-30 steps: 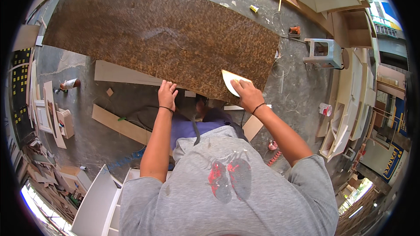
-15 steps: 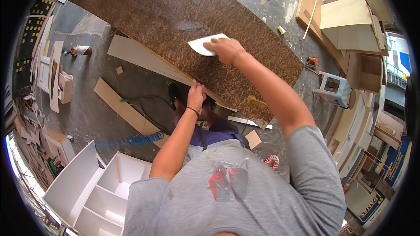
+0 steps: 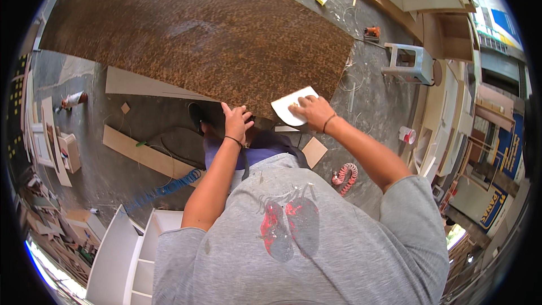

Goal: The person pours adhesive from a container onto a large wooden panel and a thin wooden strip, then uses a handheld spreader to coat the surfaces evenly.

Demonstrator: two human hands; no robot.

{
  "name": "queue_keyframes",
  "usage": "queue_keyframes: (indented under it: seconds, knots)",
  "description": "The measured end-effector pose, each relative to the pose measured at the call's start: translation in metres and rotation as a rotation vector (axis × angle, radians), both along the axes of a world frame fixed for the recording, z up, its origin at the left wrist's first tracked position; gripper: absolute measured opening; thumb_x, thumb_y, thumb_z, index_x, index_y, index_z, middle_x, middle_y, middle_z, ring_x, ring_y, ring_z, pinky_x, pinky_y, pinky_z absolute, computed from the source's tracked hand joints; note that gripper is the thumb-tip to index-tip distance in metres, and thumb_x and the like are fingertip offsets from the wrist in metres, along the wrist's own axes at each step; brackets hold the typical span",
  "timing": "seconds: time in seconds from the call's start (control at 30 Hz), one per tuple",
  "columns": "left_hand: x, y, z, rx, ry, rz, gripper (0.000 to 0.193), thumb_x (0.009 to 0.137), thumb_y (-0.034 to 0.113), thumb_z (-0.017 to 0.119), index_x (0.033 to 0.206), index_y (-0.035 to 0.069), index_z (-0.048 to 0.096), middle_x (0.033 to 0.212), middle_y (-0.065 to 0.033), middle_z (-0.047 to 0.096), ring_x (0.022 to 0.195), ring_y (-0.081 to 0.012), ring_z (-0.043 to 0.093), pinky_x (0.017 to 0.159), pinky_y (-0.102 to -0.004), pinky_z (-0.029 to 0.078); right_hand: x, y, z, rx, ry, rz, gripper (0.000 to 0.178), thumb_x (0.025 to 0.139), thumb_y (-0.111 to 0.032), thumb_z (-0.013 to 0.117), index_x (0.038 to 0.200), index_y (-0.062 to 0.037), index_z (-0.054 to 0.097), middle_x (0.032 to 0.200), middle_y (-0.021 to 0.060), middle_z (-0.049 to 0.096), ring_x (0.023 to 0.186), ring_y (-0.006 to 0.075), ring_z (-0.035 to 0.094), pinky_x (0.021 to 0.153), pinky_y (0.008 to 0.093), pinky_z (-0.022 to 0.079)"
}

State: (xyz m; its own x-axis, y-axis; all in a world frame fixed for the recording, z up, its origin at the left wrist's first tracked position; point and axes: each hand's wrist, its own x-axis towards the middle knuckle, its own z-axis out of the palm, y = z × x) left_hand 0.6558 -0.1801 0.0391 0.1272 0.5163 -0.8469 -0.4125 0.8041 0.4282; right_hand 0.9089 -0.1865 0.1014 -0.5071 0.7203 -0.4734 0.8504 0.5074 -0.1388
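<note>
A large board [image 3: 192, 39] coated in mottled brown, wet-looking glue stretches in front of me. My right hand [image 3: 313, 114] is closed on a flat white spreader [image 3: 289, 112] at the board's near right corner. A little yellowish smear shows on the spreader's face. At the near edge of the board is my left hand [image 3: 237, 123], its fingers apart and bent; whether it touches the edge is hard to tell. Under the coated board a pale panel [image 3: 158, 86] sticks out on the left side.
A plywood strip [image 3: 147, 152] and blue coiled hose [image 3: 175, 185] lie left; a red coiled hose [image 3: 349, 176] and small square panel [image 3: 314, 151] lie right. A grey plastic stool [image 3: 415, 63], orange tool [image 3: 371, 33] and white tub [image 3: 406, 134] stand further right. White shelving [image 3: 116, 257] is near left.
My right hand has drawn the spreader from the board's middle toward me to the near right corner. My left hand's fingers have spread from their grip on the edge. The view has shifted.
</note>
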Motion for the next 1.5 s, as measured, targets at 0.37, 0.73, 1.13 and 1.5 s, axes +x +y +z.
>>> queue_keyframes:
  seconds: [0.37,0.73,1.13,1.5]
  knots:
    - [0.012,-0.01,-0.012,0.003,0.011,-0.012,0.088,0.086,0.017,0.049,0.142,0.02,-0.019,0.135,-0.0209,0.03,0.107,-0.0354,0.051,0.087,-0.0479,0.044,0.015,-0.128,0.007,-0.203,-0.008,-0.339,0.051,0.071,-0.003,0.055,0.119,-0.0186,0.052,0.101,0.009,0.057,0.095,0.0298,0.055,0.071,0.0404,0.048]
    - [-0.01,-0.005,-0.012,0.043,0.041,-0.07,0.075,0.087,0.015,0.046,0.145,0.014,-0.001,0.121,-0.012,0.041,0.105,-0.0308,0.054,0.08,-0.047,0.045,0.021,-0.107,0.087,-0.352,0.645,-0.813,0.061,0.066,0.002,0.053,0.125,-0.0112,0.051,0.118,0.0151,0.057,0.107,0.0295,0.055,0.089,0.0363,0.045]
    - [-0.101,0.022,0.022,0.112,0.164,0.11,0.077,0.088,0.022,0.047,0.145,0.011,-0.004,0.139,-0.0111,0.035,0.119,-0.0272,0.045,0.096,-0.0499,0.033,-0.097,0.076,-0.009,0.225,0.153,-0.73,0.042,0.08,-0.014,0.049,0.121,-0.0046,0.05,0.102,0.0165,0.058,0.094,0.0355,0.058,0.075,0.0414,0.052]
    - [-0.111,0.056,-0.005,0.058,-0.007,0.008,0.049,0.089,0.024,0.051,0.131,0.006,0.032,0.132,-0.0116,0.039,0.124,-0.0267,0.04,0.1,-0.0466,0.03,-0.04,0.043,0.019,-0.066,0.12,-1.266,0.075,0.078,-0.013,0.046,0.144,-0.0147,0.011,0.112,0.0286,0.055,0.1,0.0421,0.057,0.087,0.0488,0.044]
